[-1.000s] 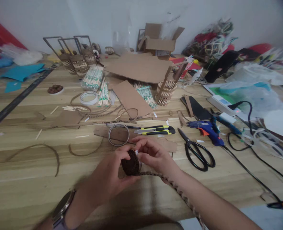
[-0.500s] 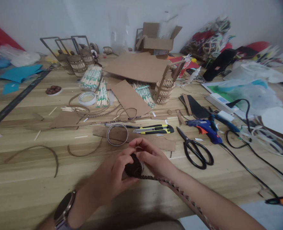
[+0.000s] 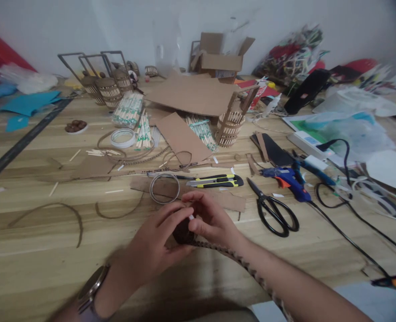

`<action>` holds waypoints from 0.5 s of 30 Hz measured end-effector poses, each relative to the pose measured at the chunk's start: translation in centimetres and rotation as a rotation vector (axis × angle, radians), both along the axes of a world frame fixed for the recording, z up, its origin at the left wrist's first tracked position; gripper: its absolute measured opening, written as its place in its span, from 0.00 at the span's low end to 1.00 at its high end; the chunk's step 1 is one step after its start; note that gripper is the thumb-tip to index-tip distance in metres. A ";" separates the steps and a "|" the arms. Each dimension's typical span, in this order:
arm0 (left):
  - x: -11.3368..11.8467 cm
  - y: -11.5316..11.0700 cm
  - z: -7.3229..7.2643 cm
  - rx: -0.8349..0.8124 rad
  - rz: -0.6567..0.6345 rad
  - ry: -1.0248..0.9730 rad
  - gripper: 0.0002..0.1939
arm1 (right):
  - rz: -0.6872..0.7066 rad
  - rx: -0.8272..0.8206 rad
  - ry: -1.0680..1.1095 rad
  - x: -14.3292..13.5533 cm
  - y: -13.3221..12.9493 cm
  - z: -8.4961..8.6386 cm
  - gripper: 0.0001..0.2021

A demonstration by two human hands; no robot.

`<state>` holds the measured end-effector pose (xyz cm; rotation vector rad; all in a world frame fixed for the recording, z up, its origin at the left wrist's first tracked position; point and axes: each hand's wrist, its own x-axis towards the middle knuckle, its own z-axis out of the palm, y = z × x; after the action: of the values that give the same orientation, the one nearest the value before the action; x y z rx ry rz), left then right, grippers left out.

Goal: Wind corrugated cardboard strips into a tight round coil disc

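Note:
Between my two hands sits a small dark brown roll (image 3: 182, 233), with a corrugated cardboard strip (image 3: 233, 255) trailing from it over my right forearm toward the lower right. My left hand (image 3: 159, 237) curls round the roll from the left, its fingers over the top. On the other side, my right hand (image 3: 213, 219) has its thumb and fingers closed on the roll's right edge. Part of the roll is hidden by the fingers. Just beyond my hands lie a roll of tape (image 3: 165, 188) and a flat cardboard piece (image 3: 214, 197).
Black-handled scissors (image 3: 275, 210) lie to the right, near a blue glue gun (image 3: 287, 181) with its cable. Yellow-black utility knives (image 3: 218, 180) lie ahead. Farther back stand a stick-covered basket (image 3: 229, 127), cardboard sheets (image 3: 191, 94) and bundled sticks (image 3: 129, 108). Several lidded buckets (image 3: 108, 91) stand back left.
My fingers have shifted slightly around the roll, the left fingertips now reaching across its top. The trailing strip bows a little differently. Other things stay put.

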<state>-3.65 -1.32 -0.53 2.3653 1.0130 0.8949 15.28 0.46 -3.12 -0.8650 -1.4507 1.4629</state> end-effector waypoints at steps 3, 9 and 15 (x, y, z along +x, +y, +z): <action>0.0 0.1 0.2 0.016 0.005 -0.009 0.21 | -0.011 -0.010 -0.009 0.1 0.2 0.1 0.36; -0.2 0.3 -0.1 0.047 0.081 0.026 0.24 | -0.019 -0.062 0.009 1.0 0.9 2.1 0.28; -0.2 0.3 -0.7 0.083 0.083 0.115 0.24 | -0.082 0.130 -0.402 2.1 1.1 4.4 0.06</action>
<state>-3.82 -1.03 -1.27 2.4846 1.1465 0.8548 17.41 1.53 1.26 -1.1688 -1.7583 1.1612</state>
